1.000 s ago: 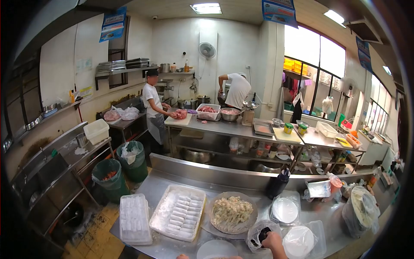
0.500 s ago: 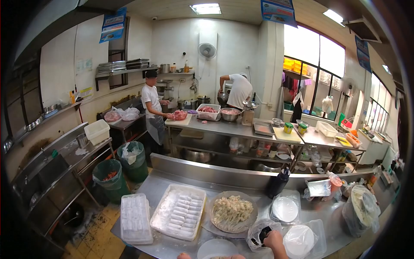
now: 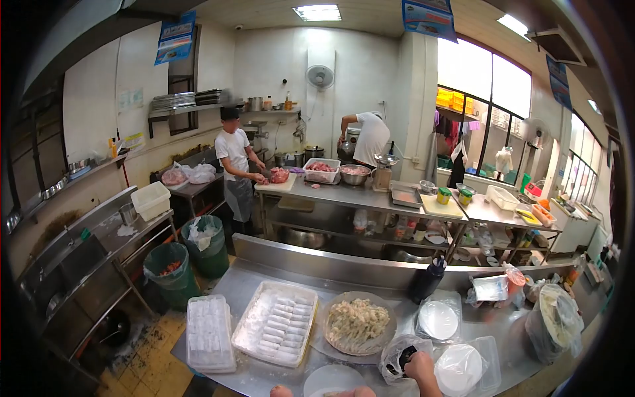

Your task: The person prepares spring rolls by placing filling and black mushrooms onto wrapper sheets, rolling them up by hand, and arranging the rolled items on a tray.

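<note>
Although the view has shifted slightly, the right hand [image 3: 420, 366] stays at the plastic bag [image 3: 389, 365], so the work there seems little further along. Its fingers are bent against the dark contents [image 3: 407, 355], inside the bag on the tabletop [image 3: 228, 283], just right of the pale mixture [image 3: 360, 320]; whether they grasp any, I cannot tell. Near the white disc [image 3: 333, 378], the left hand [image 3: 358, 392] is mostly cut off, its grip unclear.
</note>
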Available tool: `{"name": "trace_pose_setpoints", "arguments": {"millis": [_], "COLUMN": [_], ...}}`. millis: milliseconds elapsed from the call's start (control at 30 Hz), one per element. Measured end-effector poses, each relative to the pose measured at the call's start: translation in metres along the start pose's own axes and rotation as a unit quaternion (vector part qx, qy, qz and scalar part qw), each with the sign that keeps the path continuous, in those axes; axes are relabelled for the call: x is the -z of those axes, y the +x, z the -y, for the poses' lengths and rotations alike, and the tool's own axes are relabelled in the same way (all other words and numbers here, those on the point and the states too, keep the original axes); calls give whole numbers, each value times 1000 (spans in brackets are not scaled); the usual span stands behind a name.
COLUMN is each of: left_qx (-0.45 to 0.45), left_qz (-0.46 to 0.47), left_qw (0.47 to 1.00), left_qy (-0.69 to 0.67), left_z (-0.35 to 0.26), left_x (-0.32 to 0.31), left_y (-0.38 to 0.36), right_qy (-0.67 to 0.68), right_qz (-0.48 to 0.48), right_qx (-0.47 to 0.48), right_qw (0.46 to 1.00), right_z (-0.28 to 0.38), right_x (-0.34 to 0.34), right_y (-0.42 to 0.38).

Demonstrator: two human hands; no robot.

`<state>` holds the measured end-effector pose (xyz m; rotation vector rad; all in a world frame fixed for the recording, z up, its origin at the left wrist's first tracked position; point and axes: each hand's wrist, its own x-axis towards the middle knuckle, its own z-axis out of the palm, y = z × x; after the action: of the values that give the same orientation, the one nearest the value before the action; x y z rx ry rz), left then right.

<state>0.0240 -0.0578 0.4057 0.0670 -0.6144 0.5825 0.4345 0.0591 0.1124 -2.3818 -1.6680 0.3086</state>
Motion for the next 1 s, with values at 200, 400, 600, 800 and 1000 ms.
{"name": "trace_pose_setpoints", "arguments": {"millis": [200, 400, 600, 800, 1000], "left_qx": [2, -229, -261, -256, -30], "left_qz": [34, -421, -531, -554, -542], "left_qw": [999, 816, 765, 750, 340], "left_qy": [22, 324, 255, 255, 768], "left_z": [-31, -91, -99, -103, -100], "left_x": [67, 209, 251, 271, 301], "left_y": [-6, -84, -145, -159, -169], "right_qy": [32, 97, 215, 334, 248], "right_qz": [-36, -103, -173, -20, 95], "right_qx": [-1, -22, 39, 175, 198], "right_qw": [999, 990, 960, 926, 944], "right_z": [10, 17, 81, 153, 160], "right_x": [21, 71, 140, 112, -8], "right_y": [-9, -50, -92, -123, -113]}}
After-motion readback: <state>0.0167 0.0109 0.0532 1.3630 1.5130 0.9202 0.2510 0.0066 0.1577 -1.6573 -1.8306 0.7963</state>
